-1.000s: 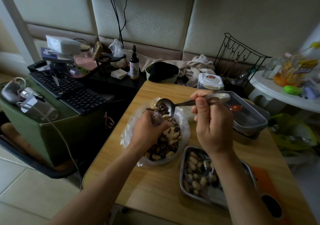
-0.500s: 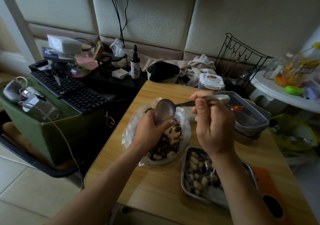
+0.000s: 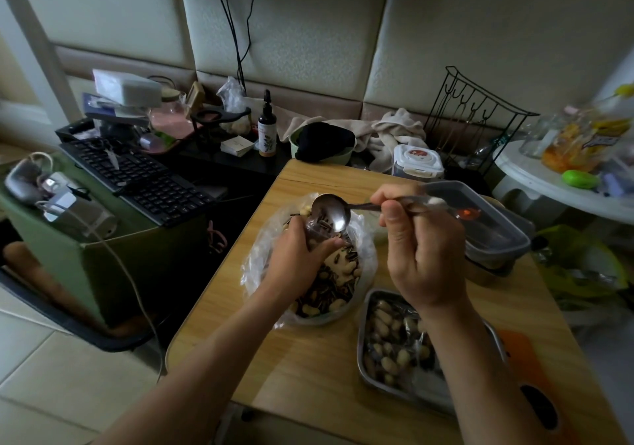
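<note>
**Spoon tipped out beside the left hand**

Since a second ago the spoon (image 3: 331, 213) has shed its seeds and peanuts and now tilts, bare. Its long axis runs sideways. The bowl end lies left of the right hand (image 3: 425, 249), which pinches the handle, and meets the small clear container (image 3: 317, 235). The left hand (image 3: 295, 259) grips that container with curled fingers. Beneath both sits the bag-lined bowl (image 3: 365, 259) of mix, with the steel tray (image 3: 362, 341) below the grip. Open room lies straight down, while a lidded box (image 3: 497, 235) crowds the handle's end.

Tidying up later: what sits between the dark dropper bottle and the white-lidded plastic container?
Head view: a pale green bowl holding a black cloth, then crumpled beige fabric.
</note>
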{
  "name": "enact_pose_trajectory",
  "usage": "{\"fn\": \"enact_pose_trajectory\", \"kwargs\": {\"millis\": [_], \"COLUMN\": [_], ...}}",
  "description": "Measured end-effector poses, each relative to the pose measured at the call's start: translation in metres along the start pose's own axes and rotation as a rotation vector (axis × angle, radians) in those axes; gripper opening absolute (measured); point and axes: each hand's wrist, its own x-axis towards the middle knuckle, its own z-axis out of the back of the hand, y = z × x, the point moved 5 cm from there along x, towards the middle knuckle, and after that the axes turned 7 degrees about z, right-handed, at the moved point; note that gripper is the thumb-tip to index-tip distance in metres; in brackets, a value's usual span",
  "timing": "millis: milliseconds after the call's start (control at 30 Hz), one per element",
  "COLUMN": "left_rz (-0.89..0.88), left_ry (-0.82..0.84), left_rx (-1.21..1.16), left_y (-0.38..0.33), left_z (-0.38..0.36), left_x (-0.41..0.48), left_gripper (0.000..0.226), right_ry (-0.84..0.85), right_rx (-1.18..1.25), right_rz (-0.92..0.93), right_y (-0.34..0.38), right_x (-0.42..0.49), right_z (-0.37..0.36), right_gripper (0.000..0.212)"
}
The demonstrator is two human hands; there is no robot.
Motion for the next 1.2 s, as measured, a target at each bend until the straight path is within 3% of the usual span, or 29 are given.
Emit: {"fn": "enact_pose_trajectory", "kwargs": {"millis": [300,467,633,1000,1200], "left_rz": [-0.083,-0.083,-0.036,-0.079,0.021], "left_ry": [0.002,0.017,-0.033,0.054,0.123], "left_rx": [-0.106,-0.056,-0.090,0.101,-0.005], "left_y": [-0.010,-0.009,-0.006,-0.002,0.007], "left_z": [0.003,0.003,0.012,0.005,0.006], "left_x": [-0.010,-0.013,-0.013,-0.041,-0.037], "left_gripper": [0.046,0.048,0.035,0.034,0.034], "right_ry": [-0.021,-0.048,-0.193,-0.293,-0.423], "right_rx": [0.115,0.074,0.047,0.398,0.506], "right_rz": [0.023,-0.054,-0.359,-1.122,-1.334], "right_y": [0.007,-0.001,-0.027,-0.052,-0.050], "right_x": [0.001,-0.003,-0.017,-0.060,-0.071], "right_z": [0.002,0.004,0.008,-0.033,-0.050], "right_gripper": [0.051,0.041,0.035,0.033,0.032]}}
